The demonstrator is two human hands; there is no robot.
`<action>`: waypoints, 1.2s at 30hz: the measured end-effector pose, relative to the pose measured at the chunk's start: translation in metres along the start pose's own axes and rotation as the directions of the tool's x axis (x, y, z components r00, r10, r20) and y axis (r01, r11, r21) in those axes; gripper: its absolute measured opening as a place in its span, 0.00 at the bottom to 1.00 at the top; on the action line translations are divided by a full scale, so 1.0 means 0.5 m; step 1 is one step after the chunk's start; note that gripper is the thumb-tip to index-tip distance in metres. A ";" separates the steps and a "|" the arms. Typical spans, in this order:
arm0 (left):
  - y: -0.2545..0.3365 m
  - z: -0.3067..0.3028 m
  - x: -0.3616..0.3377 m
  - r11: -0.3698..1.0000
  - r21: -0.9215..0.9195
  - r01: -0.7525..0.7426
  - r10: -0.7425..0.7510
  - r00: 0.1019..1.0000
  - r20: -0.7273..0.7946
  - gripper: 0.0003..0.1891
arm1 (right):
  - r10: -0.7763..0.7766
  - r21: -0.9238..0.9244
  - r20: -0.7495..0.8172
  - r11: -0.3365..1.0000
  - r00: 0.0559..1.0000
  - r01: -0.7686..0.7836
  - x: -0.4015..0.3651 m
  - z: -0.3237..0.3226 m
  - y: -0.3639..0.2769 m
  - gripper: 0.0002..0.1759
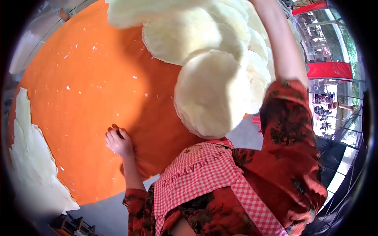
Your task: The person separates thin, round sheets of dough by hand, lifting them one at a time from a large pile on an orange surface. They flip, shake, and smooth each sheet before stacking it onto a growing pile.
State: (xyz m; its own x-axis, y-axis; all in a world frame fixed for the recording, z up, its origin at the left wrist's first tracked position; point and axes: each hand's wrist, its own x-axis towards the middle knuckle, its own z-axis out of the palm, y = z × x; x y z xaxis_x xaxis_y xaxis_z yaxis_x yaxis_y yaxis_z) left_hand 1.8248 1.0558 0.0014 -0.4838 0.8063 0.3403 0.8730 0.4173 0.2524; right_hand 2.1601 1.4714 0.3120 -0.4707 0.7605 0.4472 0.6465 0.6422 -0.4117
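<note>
My left hand (pixel 119 142) rests on the orange tabletop (pixel 90 106), its fingers curled in loosely and nothing visible in them. My right arm (pixel 285 51) reaches up past the frame's top edge, so that hand is out of view. Beside this arm lie several thin, round, pale sheets that look like dough or wrappers, overlapping in a spread pile; the nearest round sheet (pixel 210 94) lies at the pile's near end. Another round sheet (pixel 183 35) lies just beyond it. At the top edge, a blurred pale sheet (pixel 157 10) hangs over the table; what holds it is hidden.
Broken pale sheets (pixel 35 165) are heaped along the table's left edge. Small white flakes dot the orange surface. A red checked apron (pixel 197 169) covers my front. Dark stools (pixel 75 226) stand at lower left, and red banners (pixel 328 70) hang at right.
</note>
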 end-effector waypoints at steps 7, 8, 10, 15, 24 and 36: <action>0.051 -0.008 -0.054 0.873 -0.426 0.235 -0.188 0.971 0.150 0.05 | 0.726 0.719 0.467 0.021 0.505 -0.695 -0.679 -0.056 0.155 0.20; 0.082 -0.003 -0.088 0.736 -0.581 0.348 -0.245 0.937 0.251 0.05 | 0.717 0.665 0.476 0.084 0.508 -0.742 -0.744 -0.036 0.170 0.21; 0.154 0.065 -0.193 0.436 -0.724 0.534 -0.158 0.838 0.523 0.08 | 0.804 0.557 0.441 0.105 0.400 -0.824 -0.858 0.051 0.224 0.20; 0.420 -0.031 -0.235 0.226 -0.587 0.777 -0.165 0.625 0.763 0.18 | 0.743 0.378 0.313 0.474 0.592 -0.795 -0.894 0.038 0.213 0.23; 0.532 -0.056 -0.220 -0.182 -0.489 0.853 -0.054 0.488 0.871 0.16 | 0.780 0.238 0.157 0.566 0.606 -0.789 -0.933 0.056 0.247 0.27; 0.406 -0.121 0.111 -0.006 -0.563 0.826 0.295 0.540 0.788 0.28 | 0.341 0.269 0.873 0.258 0.348 -0.928 -0.928 0.017 0.022 0.22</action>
State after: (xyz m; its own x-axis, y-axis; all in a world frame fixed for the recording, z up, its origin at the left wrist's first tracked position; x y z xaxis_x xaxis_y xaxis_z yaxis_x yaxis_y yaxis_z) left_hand 1.9714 1.1597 0.1265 0.0448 0.8889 -0.4558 -0.4398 0.4272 0.7900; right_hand 2.3805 1.1263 0.0929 -0.4676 0.5672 -0.6779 0.4416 -0.5144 -0.7351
